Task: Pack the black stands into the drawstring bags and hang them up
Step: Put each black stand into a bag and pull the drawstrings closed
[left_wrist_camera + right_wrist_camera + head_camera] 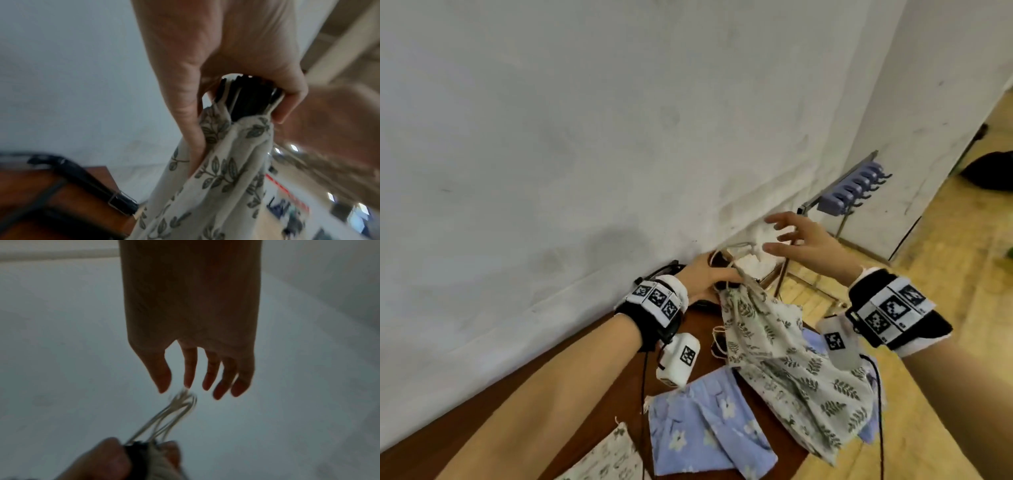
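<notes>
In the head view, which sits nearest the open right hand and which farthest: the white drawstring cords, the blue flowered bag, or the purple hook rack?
From the right hand:
1. White drawstring cords, just left of its fingertips.
2. Purple hook rack, beyond it by the wall.
3. Blue flowered bag, flat on the brown table, close to the person.

Leaf-print drawstring bag (784,359) hanging, neck cinched, seemingly around black stand (249,97)

Black stand (246,95) mostly inside bag (222,178)
</notes>
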Available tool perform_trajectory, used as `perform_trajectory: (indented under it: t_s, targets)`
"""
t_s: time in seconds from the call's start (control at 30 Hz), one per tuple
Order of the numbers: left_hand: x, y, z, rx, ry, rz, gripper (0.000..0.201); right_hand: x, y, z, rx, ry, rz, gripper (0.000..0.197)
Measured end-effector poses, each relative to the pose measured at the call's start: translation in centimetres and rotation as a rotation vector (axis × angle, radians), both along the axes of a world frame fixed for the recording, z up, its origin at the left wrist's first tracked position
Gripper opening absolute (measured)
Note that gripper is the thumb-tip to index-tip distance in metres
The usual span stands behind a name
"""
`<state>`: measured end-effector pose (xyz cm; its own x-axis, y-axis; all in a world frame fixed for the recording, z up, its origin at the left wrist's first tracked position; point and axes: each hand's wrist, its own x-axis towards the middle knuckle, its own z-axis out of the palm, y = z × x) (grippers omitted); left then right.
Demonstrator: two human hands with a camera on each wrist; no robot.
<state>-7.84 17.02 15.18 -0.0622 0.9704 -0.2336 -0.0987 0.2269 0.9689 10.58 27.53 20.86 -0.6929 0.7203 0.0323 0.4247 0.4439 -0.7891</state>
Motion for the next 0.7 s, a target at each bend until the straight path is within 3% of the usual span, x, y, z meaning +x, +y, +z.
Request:
perform_trajectory:
  t_s: [0.1, 0.2, 0.23, 0.3, 0.33, 0.37, 0.43, 0.5, 0.53, 0.6, 0.63, 0.7]
  targets:
    - [-0.7, 1.5, -0.7, -0.037, -0.259, 0.046, 0.028, 3.1, 1.6, -3.4, -0.148, -0.284, 0.085, 0.098]
    - [-0.8, 2.5, -1.6, -0.105, -0.415, 0.043, 0.029, 3.9, 0.8, -9.2, -0.192, -0.51, 0.231, 0.125]
    - [-0.6, 2.9, -2.3, -0.128, -0.404, 0.02, 0.021, 3.9, 0.6, -11.2, -0.156, -0.541, 0.212, 0.119]
    - [-0.4, 3.4, -4.3, -0.222, -0.329, 0.007, 0.026, 3.8, 0.2, -14.8, -0.064, -0.529, 0.14, 0.079]
    - [-0.3, 3.5, -5.5, -0.252, -0.389, 0.011, 0.031, 3.9, 0.2, -16.5, -0.082, -0.501, 0.112, 0.059]
    - [-0.5, 3.6, -7.0, -0.268, -0.472, 0.048, 0.041, 3.9, -0.2, -17.7, -0.168, -0.454, 0.098, 0.045]
    - [-1.1, 3.7, -10.0, -0.374, -0.503, 0.133, 0.065, 3.8, -0.8, -20.2, -0.375, -0.366, 0.073, 0.042]
    - [-2.0, 2.9, -13.0, -0.507, -0.224, 0.225, 0.061, 3.7, -1.7, -21.9, -0.501, -0.294, 0.03, 0.05]
    - [-2.8, 2.2, -14.8, -0.581, 0.025, 0.215, 0.052, 3.6, -2.0, -22.5, -0.539, -0.283, 0.007, 0.051]
    - [-4.6, -0.1, -20.0, -0.722, 0.63, 0.022, 0.037, 3.4, -2.4, -23.6, -0.585, -0.311, -0.001, 0.042]
    - [-5.3, -1.4, -22.5, -0.771, 0.852, -0.113, 0.036, 3.1, -2.5, -24.2, -0.576, -0.336, 0.002, 0.035]
    - [-5.9, -4.0, -25.9, -0.83, 1.081, -0.31, 0.043, 2.6, -2.7, -25.2, -0.519, -0.419, 0.024, 0.025]
